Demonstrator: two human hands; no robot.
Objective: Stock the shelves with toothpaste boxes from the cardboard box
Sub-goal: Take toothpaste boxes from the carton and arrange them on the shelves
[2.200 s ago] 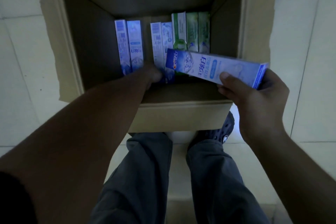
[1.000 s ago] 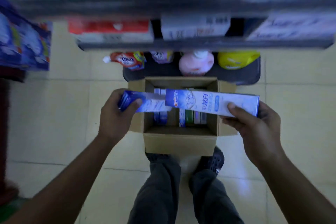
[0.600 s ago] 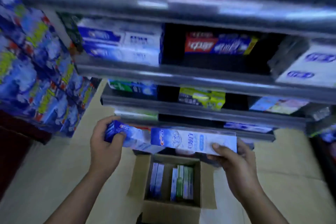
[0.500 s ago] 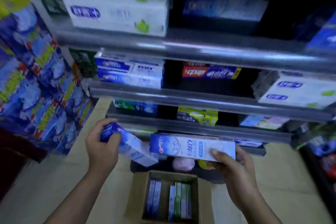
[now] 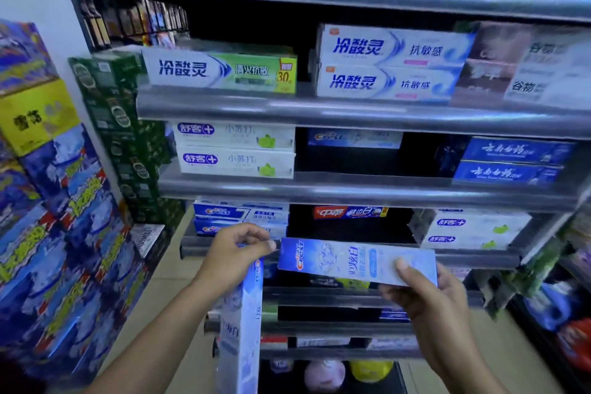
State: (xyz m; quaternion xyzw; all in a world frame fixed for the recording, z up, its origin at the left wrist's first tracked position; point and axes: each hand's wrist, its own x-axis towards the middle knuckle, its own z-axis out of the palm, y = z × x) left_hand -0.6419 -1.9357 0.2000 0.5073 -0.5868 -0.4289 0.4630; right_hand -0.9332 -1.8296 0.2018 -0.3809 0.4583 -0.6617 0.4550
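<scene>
Item: pale blue rectangular toothpaste carton [image 5: 351, 261]. Long axis left-right, parallel to grey metal shelf rail [image 5: 476, 258], just on near side.
Right hand [image 5: 428, 297]: fingers curled under right end, thumb on front.
Left hand [image 5: 233, 257]: grips top of second blue carton [image 5: 241, 323], which hangs vertical.
Dark shelf gap [image 5: 348, 230] just beyond first carton; right hand nearer.
</scene>
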